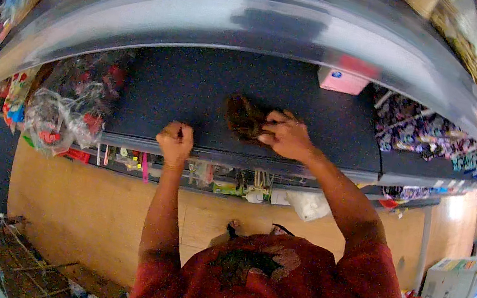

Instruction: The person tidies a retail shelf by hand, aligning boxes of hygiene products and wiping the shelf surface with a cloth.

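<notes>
A dark metal shelf (212, 78) stretches across in front of me. On it lies a brown, dark item (243, 119), possibly a cloth or brush; blur hides its exact kind. My right hand (286, 133) grips the right side of this item, fingers curled round it. To the left, my left hand (175, 141) is curled up over the shelf's front edge, and whether it holds something small cannot be told. A pink box (343, 80) stands at the back of the shelf, right of the brown item.
Clear plastic bags with red contents (63, 119) fill the shelf's left end. Dark patterned items (426, 130) lie on the right. An upper shelf edge (172, 10) juts out above. Small goods and a white bag (309, 206) sit lower down. A carton (452, 284) stands at right.
</notes>
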